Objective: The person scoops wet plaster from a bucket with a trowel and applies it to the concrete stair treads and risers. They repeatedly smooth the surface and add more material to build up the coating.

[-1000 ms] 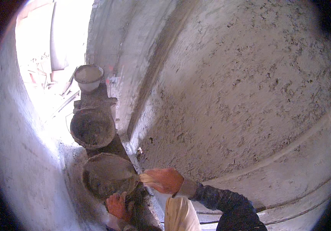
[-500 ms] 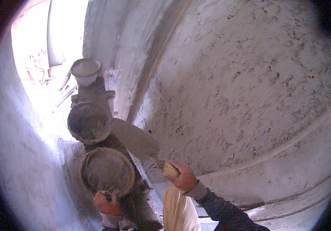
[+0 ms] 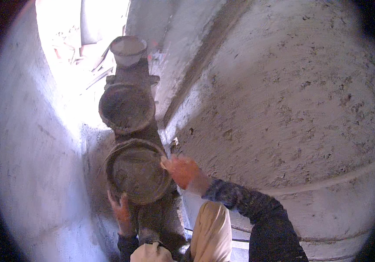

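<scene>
My right hand point(image 3: 184, 171) is closed at the right rim of the nearest bucket point(image 3: 108, 171), around the pale wooden handle of a trowel point(image 3: 164, 162). The trowel's blade cannot be made out against the grey-brown mortar point(image 3: 139, 172) in that bucket. At the bucket's lower left edge is my left hand point(image 3: 121, 212), its fingers apart and reaching up to the outside of the rim. Whether the fingertips press on the rim is hard to tell.
A second round bucket point(image 3: 127, 109) with dark mortar stands beyond, and a smaller pale bucket point(image 3: 128, 51) behind it. The curved wall at right point(image 3: 274, 113) carries rough mortar; a smoother pale wall point(image 3: 34, 166) rises at left. Bright light fills the opening point(image 3: 71, 56).
My right hand has brought the trowel from beside the wall down to the nearest bucket. My left hand has loosened from the rim, its fingers now spread. The view has shifted.
</scene>
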`<state>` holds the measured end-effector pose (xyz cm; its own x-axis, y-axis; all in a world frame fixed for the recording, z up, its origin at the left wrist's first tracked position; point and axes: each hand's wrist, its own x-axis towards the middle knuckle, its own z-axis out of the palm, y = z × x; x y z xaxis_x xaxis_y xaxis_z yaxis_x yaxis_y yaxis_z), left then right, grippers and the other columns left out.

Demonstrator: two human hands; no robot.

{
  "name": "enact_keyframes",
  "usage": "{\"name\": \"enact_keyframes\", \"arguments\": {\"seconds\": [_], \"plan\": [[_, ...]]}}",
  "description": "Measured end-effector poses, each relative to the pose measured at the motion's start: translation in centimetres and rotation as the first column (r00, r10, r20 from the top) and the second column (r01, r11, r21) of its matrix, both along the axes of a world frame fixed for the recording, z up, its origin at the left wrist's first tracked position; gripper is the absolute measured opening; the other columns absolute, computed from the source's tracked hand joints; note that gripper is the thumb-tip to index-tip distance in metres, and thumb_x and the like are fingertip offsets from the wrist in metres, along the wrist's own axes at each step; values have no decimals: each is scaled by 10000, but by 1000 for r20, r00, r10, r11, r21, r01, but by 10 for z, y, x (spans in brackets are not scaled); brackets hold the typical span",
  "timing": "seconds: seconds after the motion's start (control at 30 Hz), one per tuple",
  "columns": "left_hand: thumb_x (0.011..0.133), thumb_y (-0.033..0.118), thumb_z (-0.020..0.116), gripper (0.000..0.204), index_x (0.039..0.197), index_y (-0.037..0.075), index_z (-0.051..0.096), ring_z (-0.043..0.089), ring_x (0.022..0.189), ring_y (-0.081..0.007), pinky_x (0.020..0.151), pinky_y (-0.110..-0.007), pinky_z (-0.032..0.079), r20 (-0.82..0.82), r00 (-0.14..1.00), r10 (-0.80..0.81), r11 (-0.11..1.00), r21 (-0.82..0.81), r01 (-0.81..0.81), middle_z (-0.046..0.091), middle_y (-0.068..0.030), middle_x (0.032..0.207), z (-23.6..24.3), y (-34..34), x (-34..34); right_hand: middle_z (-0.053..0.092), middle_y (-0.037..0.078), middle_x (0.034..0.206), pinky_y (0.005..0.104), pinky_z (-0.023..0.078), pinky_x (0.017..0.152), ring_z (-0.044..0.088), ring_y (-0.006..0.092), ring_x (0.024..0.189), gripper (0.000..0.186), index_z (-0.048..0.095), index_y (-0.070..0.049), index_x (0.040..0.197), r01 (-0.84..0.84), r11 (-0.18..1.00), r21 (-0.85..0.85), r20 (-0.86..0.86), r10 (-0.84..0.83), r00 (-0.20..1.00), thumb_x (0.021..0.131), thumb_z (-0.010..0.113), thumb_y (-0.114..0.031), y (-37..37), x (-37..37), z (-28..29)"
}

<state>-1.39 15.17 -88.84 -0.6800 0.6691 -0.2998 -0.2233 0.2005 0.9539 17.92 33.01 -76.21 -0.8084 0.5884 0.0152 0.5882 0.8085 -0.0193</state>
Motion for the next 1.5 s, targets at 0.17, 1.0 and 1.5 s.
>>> {"name": "enact_keyframes", "arguments": {"seconds": [0.17,1.0,1.5], "plan": [[864,331,631,729,1384,-42,283,377,1264,-302,1057,-408,282,-12,999,38,999,-27,-38,397,-193,1376,-18,36,2,609,145,785,440,513,557,636,329,695,266,510,-55,1123,59,987,-150,263,-18,965,876,486,-152,0,-11,-43],[888,144,598,448,1265,-57,461,524,1078,-243,924,-363,428,-473,881,12,978,188,87,553,-147,1209,-15,55,20,623,179,966,446,490,674,617,360,836,377,551,-59,1116,-261,954,-150,-225,224,948,840,594,-313,-12,74,23],[917,194,549,473,1300,-53,420,475,1167,-253,991,-352,370,-50,998,-35,963,266,47,493,-167,1289,29,71,25,629,176,820,502,486,657,599,409,732,319,555,-83,1021,215,778,-591,165,-144,976,899,505,-373,-39,32,-22]]}}
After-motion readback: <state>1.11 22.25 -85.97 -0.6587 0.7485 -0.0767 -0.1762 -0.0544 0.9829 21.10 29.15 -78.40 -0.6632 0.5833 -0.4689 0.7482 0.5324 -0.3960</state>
